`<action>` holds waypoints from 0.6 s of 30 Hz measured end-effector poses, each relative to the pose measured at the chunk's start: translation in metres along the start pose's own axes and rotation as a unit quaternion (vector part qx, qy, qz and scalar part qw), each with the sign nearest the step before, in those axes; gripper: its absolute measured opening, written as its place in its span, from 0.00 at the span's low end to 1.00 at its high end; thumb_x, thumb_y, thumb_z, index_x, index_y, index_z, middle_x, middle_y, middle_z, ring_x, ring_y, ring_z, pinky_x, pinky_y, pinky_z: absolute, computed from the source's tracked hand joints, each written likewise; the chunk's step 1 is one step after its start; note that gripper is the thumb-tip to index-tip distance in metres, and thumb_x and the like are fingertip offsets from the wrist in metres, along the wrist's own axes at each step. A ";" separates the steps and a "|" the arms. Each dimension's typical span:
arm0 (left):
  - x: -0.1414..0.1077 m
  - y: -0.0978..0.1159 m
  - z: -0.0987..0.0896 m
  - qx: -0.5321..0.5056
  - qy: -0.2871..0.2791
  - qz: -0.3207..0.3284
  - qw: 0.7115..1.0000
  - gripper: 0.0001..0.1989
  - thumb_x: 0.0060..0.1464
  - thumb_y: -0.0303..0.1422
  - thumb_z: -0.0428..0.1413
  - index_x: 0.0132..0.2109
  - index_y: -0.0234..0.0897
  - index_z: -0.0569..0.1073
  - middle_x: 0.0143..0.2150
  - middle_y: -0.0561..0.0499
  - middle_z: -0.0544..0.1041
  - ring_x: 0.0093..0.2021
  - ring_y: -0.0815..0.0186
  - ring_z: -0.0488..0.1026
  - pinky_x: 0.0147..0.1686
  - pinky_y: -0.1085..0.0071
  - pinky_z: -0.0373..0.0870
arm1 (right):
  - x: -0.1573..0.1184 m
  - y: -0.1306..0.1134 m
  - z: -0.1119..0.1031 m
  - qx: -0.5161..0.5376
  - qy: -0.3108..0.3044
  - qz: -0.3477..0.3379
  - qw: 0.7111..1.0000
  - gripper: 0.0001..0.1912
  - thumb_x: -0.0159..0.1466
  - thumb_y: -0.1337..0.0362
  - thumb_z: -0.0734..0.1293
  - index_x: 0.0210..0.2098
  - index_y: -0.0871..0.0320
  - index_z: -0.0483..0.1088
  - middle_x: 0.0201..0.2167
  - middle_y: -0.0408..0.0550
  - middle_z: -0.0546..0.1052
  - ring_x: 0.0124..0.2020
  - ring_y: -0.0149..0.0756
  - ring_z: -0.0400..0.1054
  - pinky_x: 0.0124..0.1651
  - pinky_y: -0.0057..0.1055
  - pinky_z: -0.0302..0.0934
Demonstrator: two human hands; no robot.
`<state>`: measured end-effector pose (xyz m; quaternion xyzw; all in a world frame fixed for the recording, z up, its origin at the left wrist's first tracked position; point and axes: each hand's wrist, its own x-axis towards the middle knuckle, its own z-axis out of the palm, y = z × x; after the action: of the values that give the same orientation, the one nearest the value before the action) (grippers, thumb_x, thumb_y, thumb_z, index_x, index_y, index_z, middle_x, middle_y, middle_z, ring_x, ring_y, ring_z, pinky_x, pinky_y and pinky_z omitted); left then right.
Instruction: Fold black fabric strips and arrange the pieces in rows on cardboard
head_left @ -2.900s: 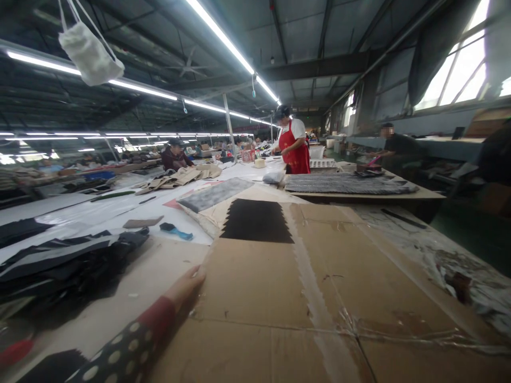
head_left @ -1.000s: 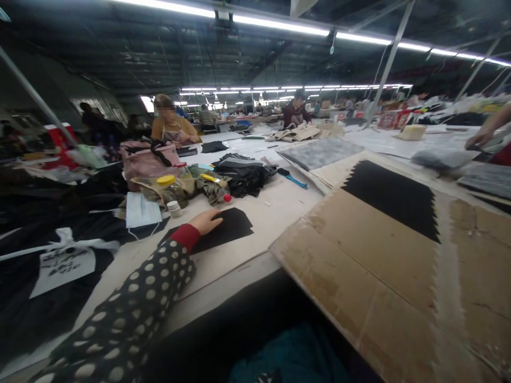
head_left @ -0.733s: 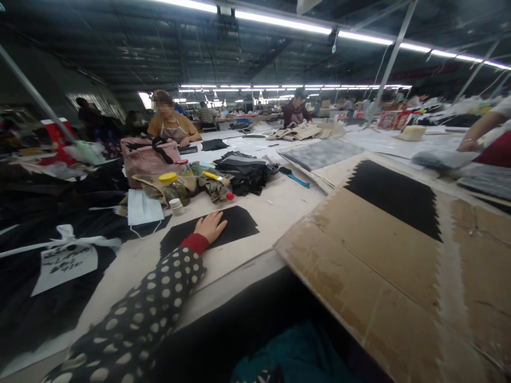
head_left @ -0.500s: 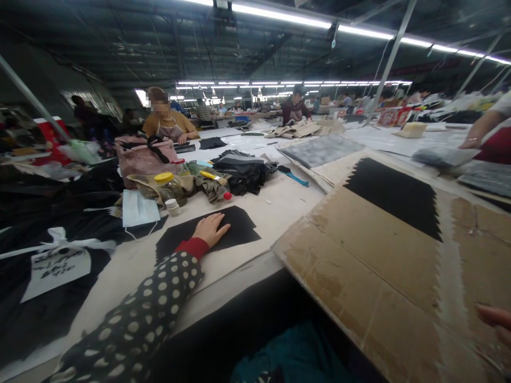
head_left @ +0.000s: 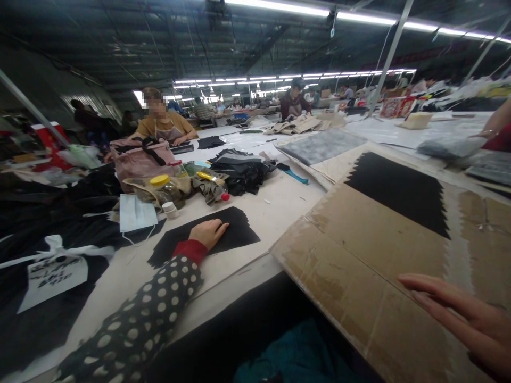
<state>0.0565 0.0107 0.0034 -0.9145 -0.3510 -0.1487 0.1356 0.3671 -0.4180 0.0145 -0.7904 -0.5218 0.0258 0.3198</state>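
Note:
My left hand (head_left: 207,233) rests on a stack of black fabric pieces (head_left: 239,229) with zigzag-cut edges, lying on the pale tabletop. Its thumb is apart from the fingers, which look slightly bent over the cloth. Over the brown cardboard sheet (head_left: 335,255) at the right, my right hand (head_left: 467,319) is open with fingers stretched out and nothing in it. Farther up on that cardboard lies another black zigzag-edged fabric piece (head_left: 399,191), apart from my right hand.
Beyond my left hand are a face mask (head_left: 138,213), a white-capped bottle (head_left: 170,210), a yellow-lidded jar (head_left: 170,191), a yellow-handled brush (head_left: 211,177) and dark scraps (head_left: 241,170). A pink bag (head_left: 141,162) stands behind. A co-worker (head_left: 162,119) sits across; another person's arm (head_left: 497,119) reaches in right.
My right hand has come in from the right edge over the cardboard. My left hand stays on the black fabric, its fingers now more bent; the fabric has shifted slightly.

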 end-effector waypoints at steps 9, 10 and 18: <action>-0.005 0.009 -0.023 0.018 0.179 0.129 0.975 0.17 0.57 0.38 0.44 0.25 0.36 0.68 0.20 0.52 0.68 0.23 0.70 0.64 0.24 0.73 0.55 | 0.166 -0.178 0.115 -0.034 -0.061 -0.299 0.952 0.28 0.55 0.62 0.62 0.54 0.62 0.59 0.53 0.56 0.64 0.53 0.44 0.57 0.54 0.42 0.55; -0.006 0.011 -0.024 0.016 0.192 0.143 0.971 0.16 0.57 0.37 0.45 0.24 0.36 0.68 0.19 0.52 0.67 0.22 0.71 0.63 0.24 0.73 0.55 | 0.181 -0.195 0.129 -0.051 -0.076 -0.306 0.948 0.32 0.53 0.62 0.64 0.56 0.63 0.57 0.55 0.56 0.61 0.55 0.46 0.55 0.54 0.43 0.54; -0.007 0.006 -0.026 -0.043 0.135 0.191 0.971 0.18 0.56 0.42 0.44 0.26 0.36 0.67 0.21 0.52 0.68 0.23 0.69 0.64 0.23 0.73 0.57 | 0.223 -0.225 0.190 -0.157 -0.230 -0.228 0.933 0.12 0.55 0.69 0.60 0.39 0.62 0.68 0.38 0.54 0.73 0.40 0.42 0.68 0.38 0.34 0.60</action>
<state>0.0517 -0.0069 0.0239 -0.9412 -0.1415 -0.2568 0.1678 0.2150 -0.0827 0.0487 -0.6629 -0.7445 0.0507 0.0604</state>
